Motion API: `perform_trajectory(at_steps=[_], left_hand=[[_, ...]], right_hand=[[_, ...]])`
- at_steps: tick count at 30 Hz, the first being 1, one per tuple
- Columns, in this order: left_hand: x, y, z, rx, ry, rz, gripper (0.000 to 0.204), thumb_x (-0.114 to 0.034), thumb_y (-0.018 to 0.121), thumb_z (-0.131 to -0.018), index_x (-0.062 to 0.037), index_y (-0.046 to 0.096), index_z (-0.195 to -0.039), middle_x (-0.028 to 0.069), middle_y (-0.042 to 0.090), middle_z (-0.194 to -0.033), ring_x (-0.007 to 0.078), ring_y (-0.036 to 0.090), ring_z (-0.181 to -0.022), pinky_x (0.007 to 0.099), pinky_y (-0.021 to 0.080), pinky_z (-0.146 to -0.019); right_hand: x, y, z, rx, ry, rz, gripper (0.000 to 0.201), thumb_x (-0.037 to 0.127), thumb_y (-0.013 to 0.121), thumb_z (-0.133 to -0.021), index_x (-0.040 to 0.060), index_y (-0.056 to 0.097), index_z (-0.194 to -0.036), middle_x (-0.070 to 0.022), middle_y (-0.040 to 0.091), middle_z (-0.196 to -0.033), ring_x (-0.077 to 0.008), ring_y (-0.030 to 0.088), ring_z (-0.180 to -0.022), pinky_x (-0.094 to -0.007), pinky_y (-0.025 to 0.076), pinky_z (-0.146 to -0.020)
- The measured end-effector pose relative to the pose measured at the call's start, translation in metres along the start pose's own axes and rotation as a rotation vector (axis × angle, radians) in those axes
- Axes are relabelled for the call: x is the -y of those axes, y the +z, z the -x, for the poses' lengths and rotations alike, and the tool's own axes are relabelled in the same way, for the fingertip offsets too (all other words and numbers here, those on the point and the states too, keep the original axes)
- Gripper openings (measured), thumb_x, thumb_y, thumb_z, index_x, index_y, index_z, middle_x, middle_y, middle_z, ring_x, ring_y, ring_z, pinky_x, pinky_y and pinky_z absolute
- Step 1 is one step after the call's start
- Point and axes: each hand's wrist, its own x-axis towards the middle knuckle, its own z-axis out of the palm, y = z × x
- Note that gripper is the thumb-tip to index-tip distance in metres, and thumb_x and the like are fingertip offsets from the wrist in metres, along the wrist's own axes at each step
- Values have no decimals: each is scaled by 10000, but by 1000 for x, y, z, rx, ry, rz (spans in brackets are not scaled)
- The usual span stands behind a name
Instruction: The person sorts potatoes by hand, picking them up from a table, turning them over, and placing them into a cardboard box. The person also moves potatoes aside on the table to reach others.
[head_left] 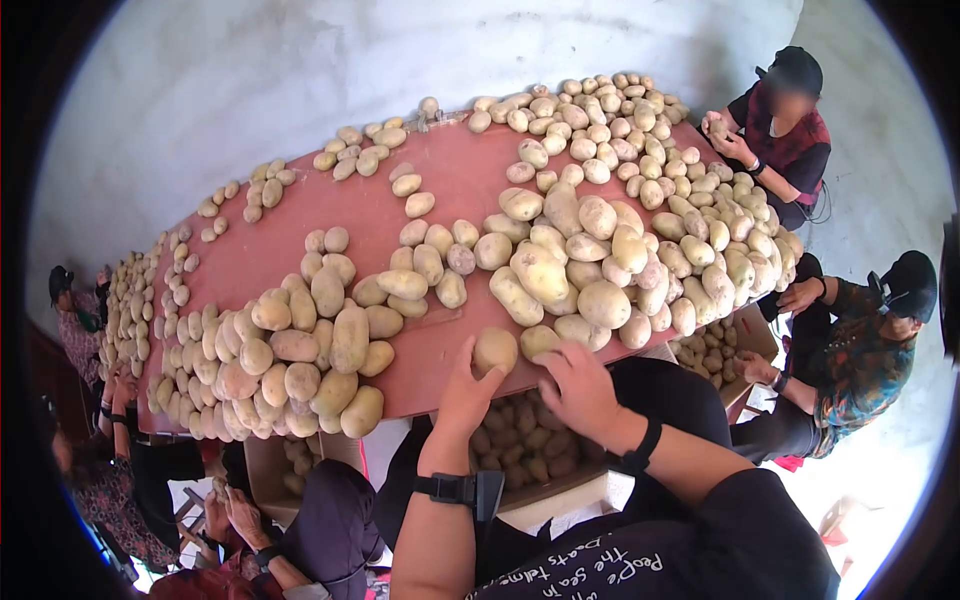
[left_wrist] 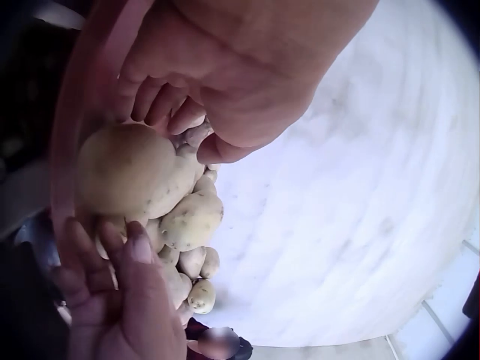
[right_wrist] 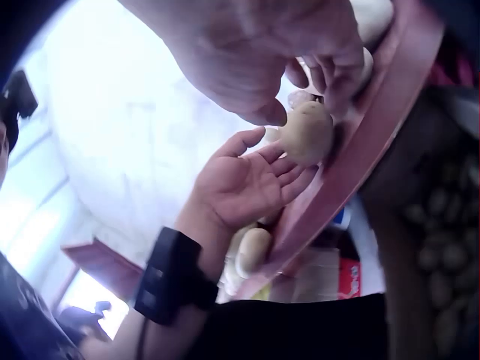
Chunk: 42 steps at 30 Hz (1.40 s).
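Note:
A long red table (head_left: 440, 180) is heaped with pale potatoes. At its near edge my left hand (head_left: 468, 390) cups one round potato (head_left: 495, 350), fingers fairly straight against it and thumb up its left side. The right wrist view shows that open palm (right_wrist: 240, 184) touching the same potato (right_wrist: 307, 133). It fills the left wrist view (left_wrist: 131, 172) under my left fingers (left_wrist: 161, 101). My right hand (head_left: 578, 388) is just to the right, bent fingers resting at the table edge against another potato (head_left: 540, 342). It holds nothing that I can see.
A cardboard box (head_left: 590, 490) of potatoes sits below the table edge under my hands. Big potato piles lie left (head_left: 300, 350) and right (head_left: 620, 240) on the table. People sit round it: two at the right (head_left: 860, 350), others at the left (head_left: 80, 310).

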Motion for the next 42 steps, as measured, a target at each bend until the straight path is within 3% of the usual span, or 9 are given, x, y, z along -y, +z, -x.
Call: perform_trajectory(at_steps=[1, 5, 8, 11, 23, 29, 35, 38, 42], left_hand=[[4, 0, 2, 30, 11, -20, 630, -200, 652, -797, 41, 404, -1323, 204, 519, -1260, 283, 502, -1186, 348, 400, -986], [-2, 0, 3, 102, 24, -46, 722, -216, 691, -746, 33, 375, -1346, 221, 510, -1273, 313, 495, -1198, 374, 400, -990], [-1, 0, 2, 83, 38, -145, 736, -206, 700, -725, 32, 377, -1342, 221, 517, -1266, 317, 505, -1184, 379, 410, -980], [6, 5, 0, 50, 32, -154, 741, -187, 712, -704, 28, 384, -1333, 224, 529, -1244, 318, 523, -1160, 377, 422, -966], [-15, 32, 3, 80, -74, -56, 717, -173, 757, -677, 42, 409, -1267, 215, 560, -1156, 296, 576, -1058, 372, 471, -888], [-5, 59, -2, 68, -62, 107, 684, -133, 774, -700, 51, 398, -1242, 207, 576, -1111, 248, 599, -974, 348, 496, -823], [-13, 77, 4, -28, -42, 94, 695, -144, 800, -692, 54, 394, -1222, 192, 612, -1014, 243, 619, -911, 344, 507, -783], [-18, 76, 5, -43, -61, 43, 690, -148, 805, -687, 56, 404, -1210, 185, 623, -979, 249, 625, -899, 347, 510, -779], [-10, 78, 5, -85, -12, -68, 659, -150, 801, -689, 48, 429, -1195, 181, 620, -1007, 251, 627, -904, 342, 510, -787]], right_hand=[[-7, 2, -5, -32, -100, 119, 558, 158, 716, -680, 48, 477, -1173, -132, 481, -1155, -358, 489, -1077, -469, 417, -837], [-4, 2, -21, 26, -44, 333, 556, 163, 714, -642, 70, 493, -1143, -117, 500, -1134, -316, 397, -1188, -450, 335, -912], [-18, 21, -25, -67, -134, 430, 432, 158, 671, -662, 56, 516, -1052, -126, 526, -1072, -302, 418, -1167, -417, 333, -876], [-18, 15, -25, -1, -74, 318, 495, 164, 688, -647, 73, 512, -1101, -112, 525, -1077, -295, 452, -1110, -422, 344, -871], [-22, -13, 12, -45, 11, 259, 504, 174, 679, -648, 50, 517, -1109, -125, 546, -1035, -294, 499, -1026, -396, 414, -822], [-35, -21, 40, -136, 262, -170, 436, 85, 644, -735, -5, 506, -1139, -153, 560, -1005, -320, 549, -955, -385, 460, -849], [-37, -24, 49, -90, 526, -608, 352, 56, 567, -833, -30, 494, -1166, -114, 570, -1082, -164, 537, -1030, -304, 442, -883], [-42, -16, 53, -155, 481, -867, 351, 47, 536, -853, -37, 479, -1189, -106, 561, -1120, -151, 522, -1055, -297, 415, -922], [-33, -18, 49, -163, 407, -947, 368, 42, 511, -868, -36, 446, -1222, -89, 544, -1142, -149, 510, -1071, -292, 395, -943]])
